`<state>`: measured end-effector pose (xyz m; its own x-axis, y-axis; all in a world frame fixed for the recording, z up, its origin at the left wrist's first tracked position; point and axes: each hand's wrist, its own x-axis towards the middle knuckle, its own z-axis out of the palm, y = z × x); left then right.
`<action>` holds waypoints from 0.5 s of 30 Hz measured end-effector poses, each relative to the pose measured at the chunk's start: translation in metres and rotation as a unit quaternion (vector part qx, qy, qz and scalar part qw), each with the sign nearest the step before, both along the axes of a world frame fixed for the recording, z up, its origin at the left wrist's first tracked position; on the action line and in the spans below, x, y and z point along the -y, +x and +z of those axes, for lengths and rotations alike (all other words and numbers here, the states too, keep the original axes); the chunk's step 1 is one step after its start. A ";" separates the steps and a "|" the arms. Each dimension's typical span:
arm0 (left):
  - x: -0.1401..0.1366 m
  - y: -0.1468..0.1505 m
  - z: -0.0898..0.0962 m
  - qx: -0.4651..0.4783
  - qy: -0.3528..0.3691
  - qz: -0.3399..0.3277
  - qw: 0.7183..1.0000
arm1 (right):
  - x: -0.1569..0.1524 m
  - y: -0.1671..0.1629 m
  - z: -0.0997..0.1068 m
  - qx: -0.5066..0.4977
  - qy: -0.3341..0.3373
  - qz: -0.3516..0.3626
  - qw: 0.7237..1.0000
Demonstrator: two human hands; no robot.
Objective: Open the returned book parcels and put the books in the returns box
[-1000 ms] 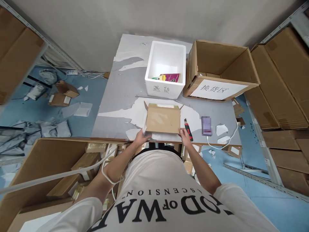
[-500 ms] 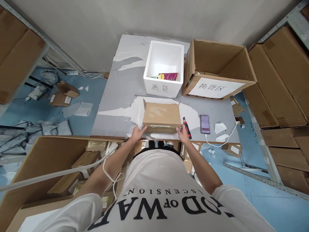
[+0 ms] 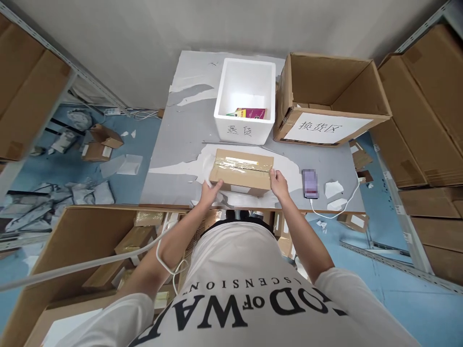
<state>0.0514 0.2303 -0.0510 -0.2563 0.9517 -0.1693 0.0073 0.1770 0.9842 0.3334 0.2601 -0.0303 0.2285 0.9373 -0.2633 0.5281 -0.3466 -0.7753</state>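
A small brown cardboard box (image 3: 241,179) with shiny clear tape along its top seam is between my hands near the table's front edge. My left hand (image 3: 210,193) grips its near left corner, thumb on the front side. On the right end, my right hand (image 3: 279,183) holds the box with the thumb near the top edge. The fingers under and behind the box are partly hidden. A pale label shows low on the front side. The utility knife is not visible now.
A white foam box (image 3: 244,130) with colourful packets (image 3: 253,113) stands behind. Right of it is a large open carton (image 3: 334,115) with a paper sign. A phone (image 3: 310,184) on a white cable and paper scraps (image 3: 333,189) lie at right. An open carton (image 3: 104,212) stands front left.
The small box has been turned over, and its taped seam now faces up. Both hands have shifted their hold on its ends. The red and black knife has gone out of sight.
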 end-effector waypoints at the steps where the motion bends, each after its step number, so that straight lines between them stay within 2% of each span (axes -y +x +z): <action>1: -0.001 0.005 -0.001 0.004 -0.002 0.019 1.000 | -0.002 0.002 -0.003 -0.033 -0.009 0.006 0.999; 3: -0.003 0.013 -0.001 0.002 -0.017 0.045 0.999 | -0.005 0.014 -0.012 -0.108 -0.030 0.013 0.994; 5: -0.005 0.018 0.003 -0.016 -0.039 0.060 0.997 | -0.006 0.033 -0.024 -0.103 -0.040 -0.001 0.994; 7: -0.008 0.022 0.008 -0.047 -0.052 0.075 0.995 | -0.005 0.053 -0.040 0.016 -0.058 -0.017 0.998; 10: -0.012 0.025 0.012 -0.091 -0.054 0.097 0.990 | 0.000 0.069 -0.068 0.192 -0.166 0.016 0.967; 12: -0.016 0.028 0.010 -0.103 -0.058 0.096 0.988 | 0.005 0.069 -0.084 0.242 -0.234 0.043 0.941; 15: -0.028 0.035 0.002 -0.102 -0.071 0.085 0.989 | 0.011 0.067 -0.094 0.262 -0.245 0.058 0.932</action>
